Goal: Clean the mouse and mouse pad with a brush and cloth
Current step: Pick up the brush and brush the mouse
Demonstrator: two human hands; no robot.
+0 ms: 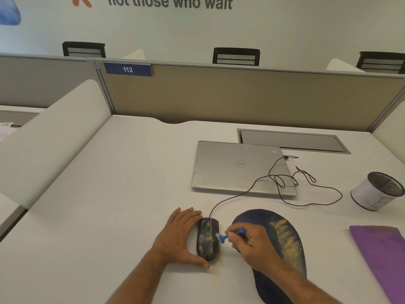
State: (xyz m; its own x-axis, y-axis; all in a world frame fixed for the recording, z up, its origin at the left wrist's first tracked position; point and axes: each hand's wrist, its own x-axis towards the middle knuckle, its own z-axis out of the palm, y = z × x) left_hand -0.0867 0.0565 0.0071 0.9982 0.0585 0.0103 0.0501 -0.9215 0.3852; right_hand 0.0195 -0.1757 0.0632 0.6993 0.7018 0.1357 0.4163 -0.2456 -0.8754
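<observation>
Head view: left hand (pixel 178 235) lies flat-fingered against the mouse (pixel 208 239) on the counter (pixel 109 205). Right hand (pixel 252 244) pinches the brush (pixel 232 234) at the mouse. Pad (pixel 282 242) shows yellow dust, cloth (pixel 381 251) untouched: early stage.

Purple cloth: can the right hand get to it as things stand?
Probably yes, but not free now: the right hand grips the blue brush. The purple cloth lies unobstructed to its right, past the mouse pad.
</observation>
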